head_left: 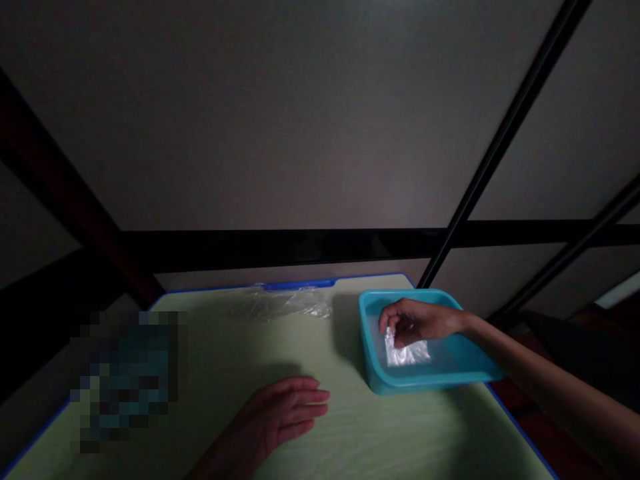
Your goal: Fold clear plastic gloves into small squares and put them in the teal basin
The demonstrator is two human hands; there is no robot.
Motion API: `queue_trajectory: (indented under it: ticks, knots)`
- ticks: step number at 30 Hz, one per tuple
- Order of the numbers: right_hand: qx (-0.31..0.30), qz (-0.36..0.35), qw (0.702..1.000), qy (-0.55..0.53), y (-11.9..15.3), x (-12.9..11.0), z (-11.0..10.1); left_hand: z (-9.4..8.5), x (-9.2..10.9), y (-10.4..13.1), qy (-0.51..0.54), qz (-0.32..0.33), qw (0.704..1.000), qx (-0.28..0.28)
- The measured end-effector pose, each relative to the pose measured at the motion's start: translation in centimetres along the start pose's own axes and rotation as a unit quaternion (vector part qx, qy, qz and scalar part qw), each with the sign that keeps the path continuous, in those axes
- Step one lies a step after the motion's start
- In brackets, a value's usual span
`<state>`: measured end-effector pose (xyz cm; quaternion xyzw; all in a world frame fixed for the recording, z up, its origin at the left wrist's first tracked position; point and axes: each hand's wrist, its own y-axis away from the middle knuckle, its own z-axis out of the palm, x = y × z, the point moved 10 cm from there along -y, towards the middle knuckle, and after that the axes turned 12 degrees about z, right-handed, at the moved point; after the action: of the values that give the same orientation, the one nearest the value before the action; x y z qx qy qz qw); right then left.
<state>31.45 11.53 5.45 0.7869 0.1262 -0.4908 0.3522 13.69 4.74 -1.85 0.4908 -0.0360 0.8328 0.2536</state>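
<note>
My right hand (413,321) reaches over a turquoise plastic tub (425,385), fingers pinched on a small clear plastic bag (407,353). The bag hangs inside the tub's outline; I cannot tell whether it touches the bottom. What the bag contains, if anything, does not show. Out over the table, my left hand (280,413) has its fingers stretched out and holds nothing. It is left of the tub and apart from it. Crumpled clear plastic film (287,305) lies at the table's far edge.
The pale green table (225,373) has a blue rim and stands close to a panelled surface (300,133) with dark strips. A blurred-out item (133,380) lies at the left side of the table. The tub is by the right edge.
</note>
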Motion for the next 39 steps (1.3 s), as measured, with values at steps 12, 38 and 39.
queue_trajectory:
  ticks: [12,38,39]
  knots:
    - [0.160,-0.099,0.930,0.317,-0.3,-1.6,0.1,-0.4,-0.3,-0.1,-0.011,-0.003,1.000,0.008]
    - [0.001,0.032,0.958,0.285,0.5,1.0,1.6,-0.1,-0.2,-0.3,-0.011,0.014,1.000,-0.011]
    - [0.017,0.028,0.960,0.279,0.6,0.6,1.0,-0.2,-0.4,-0.3,-0.009,0.009,1.000,-0.010]
